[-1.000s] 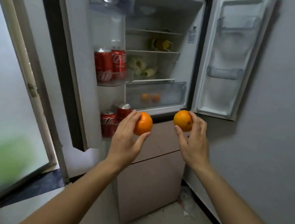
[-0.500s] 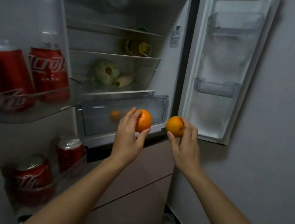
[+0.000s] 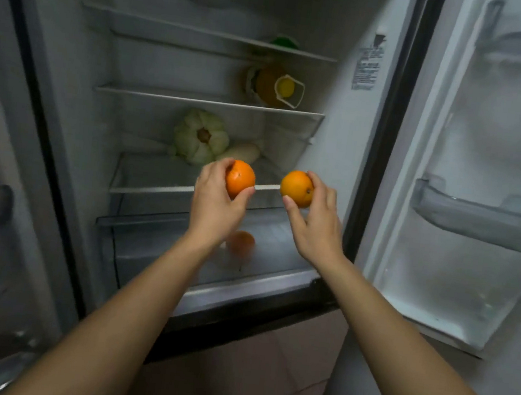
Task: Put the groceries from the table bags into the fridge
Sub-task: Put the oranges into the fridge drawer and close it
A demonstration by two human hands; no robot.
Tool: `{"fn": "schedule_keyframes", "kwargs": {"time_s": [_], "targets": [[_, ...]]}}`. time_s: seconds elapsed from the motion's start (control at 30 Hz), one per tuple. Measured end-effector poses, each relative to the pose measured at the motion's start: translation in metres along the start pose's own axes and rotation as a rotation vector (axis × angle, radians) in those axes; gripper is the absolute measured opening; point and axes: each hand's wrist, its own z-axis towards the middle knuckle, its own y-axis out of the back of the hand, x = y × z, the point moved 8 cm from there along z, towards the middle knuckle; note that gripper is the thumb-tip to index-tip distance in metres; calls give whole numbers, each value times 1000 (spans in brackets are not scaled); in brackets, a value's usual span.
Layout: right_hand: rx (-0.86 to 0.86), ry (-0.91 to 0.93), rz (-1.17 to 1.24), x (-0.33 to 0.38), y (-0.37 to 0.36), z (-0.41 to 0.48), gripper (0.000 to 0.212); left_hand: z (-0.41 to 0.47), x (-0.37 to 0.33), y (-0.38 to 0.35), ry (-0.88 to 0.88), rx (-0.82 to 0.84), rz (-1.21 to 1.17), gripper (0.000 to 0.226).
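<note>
Both arms reach into the open fridge (image 3: 341, 135). The left grip (image 3: 216, 205) grasps an orange (image 3: 240, 178), fingers and thumb curled round it; the right grip (image 3: 314, 226) grasps a second orange (image 3: 296, 187) the same way. The two fruits are side by side, not touching, in front of the lower shelf (image 3: 149, 189) edge and above the clear drawer (image 3: 152, 222), where a third orange (image 3: 240, 242) lies. A cabbage (image 3: 201, 137) sits on that shelf, a yellow jug (image 3: 275, 85) one shelf up
</note>
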Motion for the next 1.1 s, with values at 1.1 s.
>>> {"fn": "schedule_keyframes", "kwargs": {"time_s": [1.1], "targets": [[1377,3,-345,-39,-239,75,45,37,169,-36,809,1002,721,18]]}}
